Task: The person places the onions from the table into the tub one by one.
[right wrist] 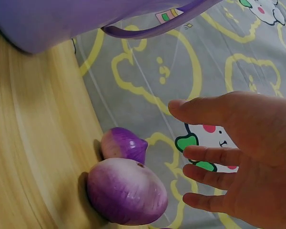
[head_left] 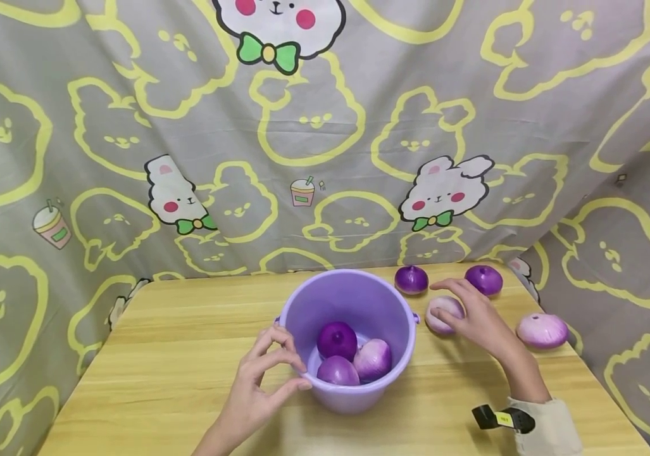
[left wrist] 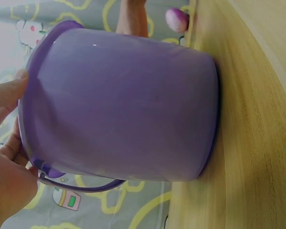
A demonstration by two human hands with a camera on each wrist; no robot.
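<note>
A purple bucket [head_left: 353, 402] stands upright on the table with three purple onions inside, one dark onion [head_left: 337, 341], a mid-purple onion [head_left: 338, 372] and a paler onion [head_left: 373, 360]. My left hand [head_left: 264, 380] grips the bucket's near-left rim between thumb and fingers; the left wrist view shows the thumb [left wrist: 14, 88] at the rim. Over a pale purple-and-white onion [right wrist: 126, 191] to the bucket's right, my right hand [head_left: 475, 316] hovers with fingers spread. In the right wrist view a gap shows between those fingertips and the onion.
A dark onion [head_left: 412, 280] sits behind the pale one, with another purple onion [head_left: 483, 280] at the back right. Near the table's right edge lies a whitish-purple onion [head_left: 542, 330]. A patterned curtain [head_left: 325, 139] surrounds the wooden table [head_left: 188, 354].
</note>
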